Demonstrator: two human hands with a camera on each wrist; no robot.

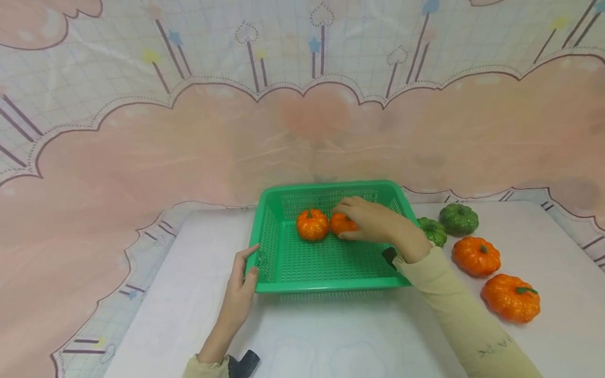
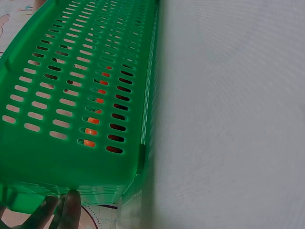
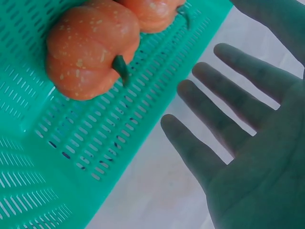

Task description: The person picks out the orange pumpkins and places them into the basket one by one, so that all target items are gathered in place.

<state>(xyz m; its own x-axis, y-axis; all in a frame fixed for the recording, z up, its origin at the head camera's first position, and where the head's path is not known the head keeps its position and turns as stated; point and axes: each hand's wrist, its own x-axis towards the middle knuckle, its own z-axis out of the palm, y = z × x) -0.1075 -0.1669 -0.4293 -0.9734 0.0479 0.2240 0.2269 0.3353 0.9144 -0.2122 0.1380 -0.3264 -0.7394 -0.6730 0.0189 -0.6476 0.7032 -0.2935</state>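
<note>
Lying beneath right grip (image 1: 367,218): pumpkin (image 1: 341,226) (orange)

At six o'clock there is a white table (image 1: 165,320), and behind it a printed cloth (image 1: 198,152) stretches from nine o'clock through twelve to three. The cloth carries large, dark-outlined pinkish clouds (image 1: 312,136); toward twelve o'clock, stars (image 1: 314,44) and dotted hearts (image 1: 322,16) stand on sticks (image 1: 323,52) over a pale grid (image 1: 203,47). The light is soft
</note>
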